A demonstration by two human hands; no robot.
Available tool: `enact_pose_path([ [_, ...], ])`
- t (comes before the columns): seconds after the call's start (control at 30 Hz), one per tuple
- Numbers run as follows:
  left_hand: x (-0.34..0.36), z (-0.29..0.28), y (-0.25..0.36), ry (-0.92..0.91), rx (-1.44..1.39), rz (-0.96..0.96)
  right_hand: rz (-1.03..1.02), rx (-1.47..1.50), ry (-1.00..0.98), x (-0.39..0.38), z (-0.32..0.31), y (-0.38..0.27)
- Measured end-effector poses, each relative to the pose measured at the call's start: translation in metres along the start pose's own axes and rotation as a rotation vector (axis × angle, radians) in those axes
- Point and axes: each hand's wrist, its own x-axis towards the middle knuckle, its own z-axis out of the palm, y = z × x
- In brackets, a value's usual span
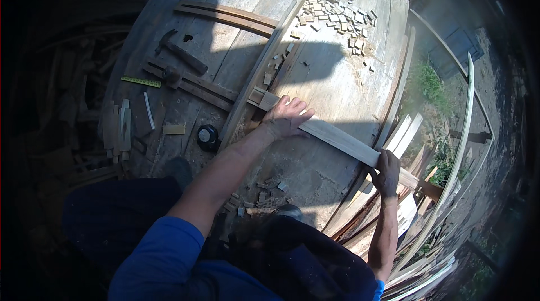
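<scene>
I read this as mid-job — a heap of small cut blocks (336, 13) already sits at the far side of the round wooden table (337, 84), while the long wooden slat (337, 138) is uncut. The slat lies across the table's near edge. My left hand (286, 116) presses flat on it; my right hand (387, 170) grips its overhanging end.

Big round wooden table (332, 81) centre. Pile of small blocks (336, 11) at far edge. Hammer (181, 53) far left, tape measure (208, 136) nearer, left of the slat (337, 135) lying across near-right rim. Stacked laths (416, 233) off the right, below table edge
</scene>
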Motion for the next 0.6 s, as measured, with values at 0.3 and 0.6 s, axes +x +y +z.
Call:
enact_pose_path([
  [0.3, 0.013, 0.0, -0.008, -0.007, -0.019, 0.002, 0.043, -0.003, -0.047, 0.008, 0.005, 0.007],
  [0.6, 0.02, 0.008, -0.013, 0.043, 0.02, 0.007, 0.053, -0.005, -0.06, 0.017, 0.004, 0.011],
])
